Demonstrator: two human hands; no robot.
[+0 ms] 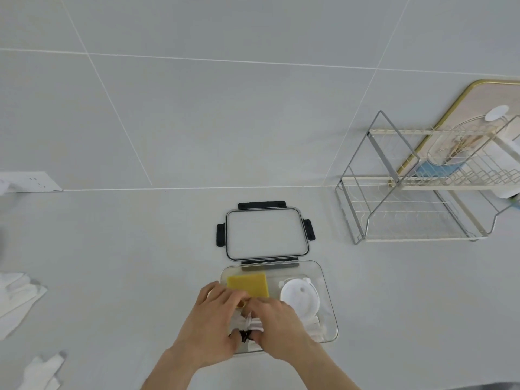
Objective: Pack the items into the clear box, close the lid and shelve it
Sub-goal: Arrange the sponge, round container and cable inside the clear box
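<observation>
The clear box (327,288) sits open on the white counter just in front of me. Inside lie a yellow sponge (249,283) at the back left and a round white lid-like piece (299,296) at the back right. Both my left hand (208,322) and my right hand (277,326) are inside the box's front part, pressing down on a white bundle tied with a cord (247,323) that has something dark at its near end. A small golden object peeks out between my hands. The box's lid (266,233), clear with black clips, lies flat just behind the box.
A two-tier wire rack (416,192) stands at the right against the tiled wall, with a gold-rimmed tray (461,114) leaning behind it. White cloths (17,299) lie at the left edge of the counter. A wall socket (31,181) is at the far left.
</observation>
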